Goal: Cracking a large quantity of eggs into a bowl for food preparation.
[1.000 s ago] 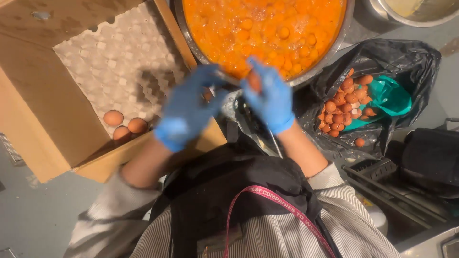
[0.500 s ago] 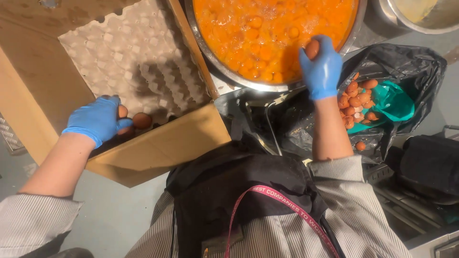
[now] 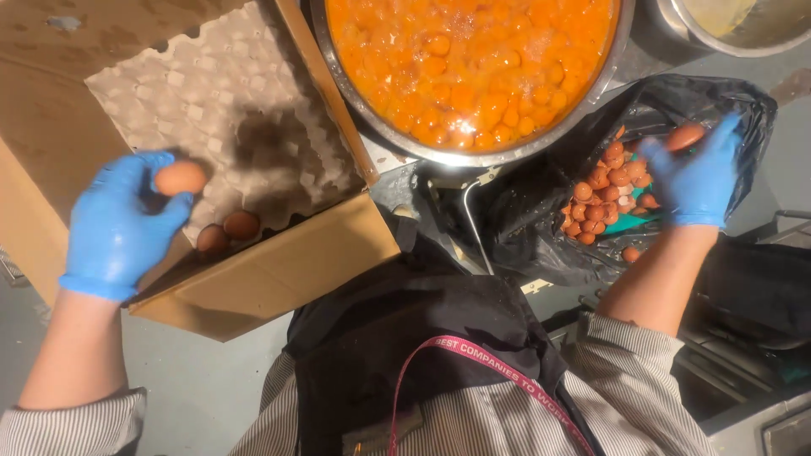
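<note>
At the left of the frame the left hand (image 3: 118, 224), in a blue glove, has its fingers curled around a whole brown egg (image 3: 180, 178), holding it just above the grey pulp egg tray (image 3: 220, 93) that lies inside an open cardboard box (image 3: 279, 270). Two more brown eggs (image 3: 228, 231) sit side by side in the tray's near row, just right of that hand. At the right of the frame the right hand (image 3: 694, 173), also gloved in blue, pinches an eggshell (image 3: 683, 136) between fingertips and thumb, over the mouth of a black plastic bag (image 3: 541, 211). Inside the bag lies a heap of broken shells (image 3: 604, 198) on something teal. At the top centre a large metal bowl (image 3: 397, 135) is filled with orange yolks and egg liquid, its rim close beside the box's flap. A second metal bowl (image 3: 743, 29) shows in the upper right corner. A dark apron and striped sleeves fill the bottom of the frame.
</note>
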